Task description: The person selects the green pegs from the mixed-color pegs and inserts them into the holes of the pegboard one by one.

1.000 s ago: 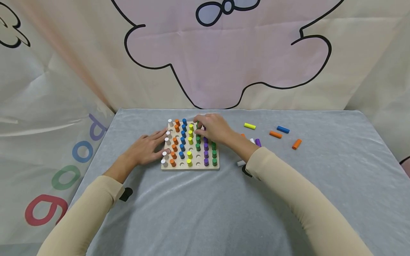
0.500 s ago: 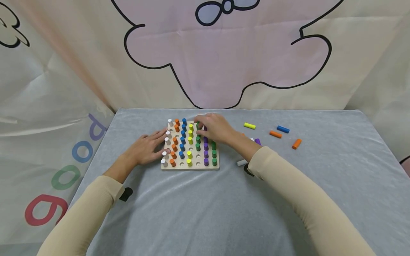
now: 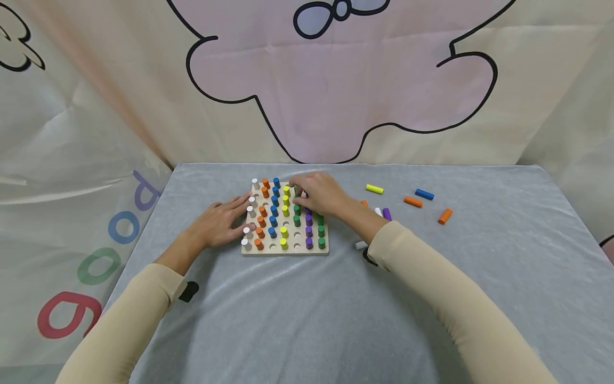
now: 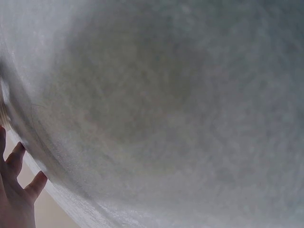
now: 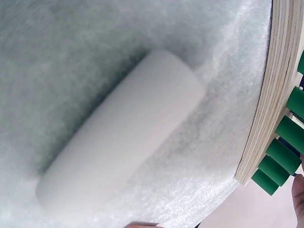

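Note:
A square wooden pegboard (image 3: 288, 253) in the head view carries rows of white, orange, blue, yellow, green and purple pegs. My left hand (image 3: 218, 224) rests at the board's left edge with its fingers spread and its thumb close to the lower white pegs. In the left wrist view only part of that left hand (image 4: 19, 190) shows. Over the far right part of the board, my right hand (image 3: 322, 193) pinches a green peg (image 3: 297, 189) between thumb and index finger. This hand hides some purple and green pegs behind it.
Loose pegs lie right of the board: a yellow peg (image 3: 374, 189), a blue peg (image 3: 424, 194), an orange peg (image 3: 413, 201), another orange peg (image 3: 444, 216) and a purple peg (image 3: 386, 214). A white peg (image 5: 123, 128) looms large under the right wrist. Grey cloth (image 3: 288, 320) covers the table.

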`<action>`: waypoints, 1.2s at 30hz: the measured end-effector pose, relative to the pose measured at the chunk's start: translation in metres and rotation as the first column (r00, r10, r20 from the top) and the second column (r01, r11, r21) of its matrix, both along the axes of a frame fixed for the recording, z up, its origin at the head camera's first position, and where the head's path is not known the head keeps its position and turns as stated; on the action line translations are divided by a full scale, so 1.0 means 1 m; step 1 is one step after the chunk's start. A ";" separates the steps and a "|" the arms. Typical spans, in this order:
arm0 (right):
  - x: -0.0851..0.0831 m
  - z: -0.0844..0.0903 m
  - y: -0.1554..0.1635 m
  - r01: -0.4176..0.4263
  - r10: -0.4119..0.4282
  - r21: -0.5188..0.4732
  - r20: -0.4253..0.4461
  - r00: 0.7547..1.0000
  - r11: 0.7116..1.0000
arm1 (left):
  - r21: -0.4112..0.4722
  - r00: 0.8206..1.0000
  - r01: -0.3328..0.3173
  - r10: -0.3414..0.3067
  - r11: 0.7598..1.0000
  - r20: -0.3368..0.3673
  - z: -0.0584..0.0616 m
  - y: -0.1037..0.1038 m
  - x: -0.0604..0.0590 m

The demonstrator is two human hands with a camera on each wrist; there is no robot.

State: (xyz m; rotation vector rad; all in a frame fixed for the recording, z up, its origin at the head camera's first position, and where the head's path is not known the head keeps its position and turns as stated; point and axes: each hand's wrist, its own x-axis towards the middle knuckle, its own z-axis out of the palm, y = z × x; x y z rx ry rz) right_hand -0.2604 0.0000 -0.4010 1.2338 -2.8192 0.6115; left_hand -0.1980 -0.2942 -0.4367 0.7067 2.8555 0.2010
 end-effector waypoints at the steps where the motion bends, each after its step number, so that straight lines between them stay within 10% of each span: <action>1: 0.000 0.000 0.000 -0.001 0.001 -0.002 0.000 1.000 1.000 | 0.000 1.000 0.001 -0.001 1.000 -0.002 0.000 0.000 0.000; 19: 0.000 0.011 0.025 0.026 -0.027 0.028 0.035 0.999 0.999 | -0.014 1.000 -0.002 0.002 1.000 0.007 0.002 0.002 0.001; 36: -0.018 0.040 0.164 0.279 -0.281 0.030 0.062 0.958 0.960 | -0.032 1.000 0.026 -0.026 0.999 -0.007 0.004 0.001 -0.001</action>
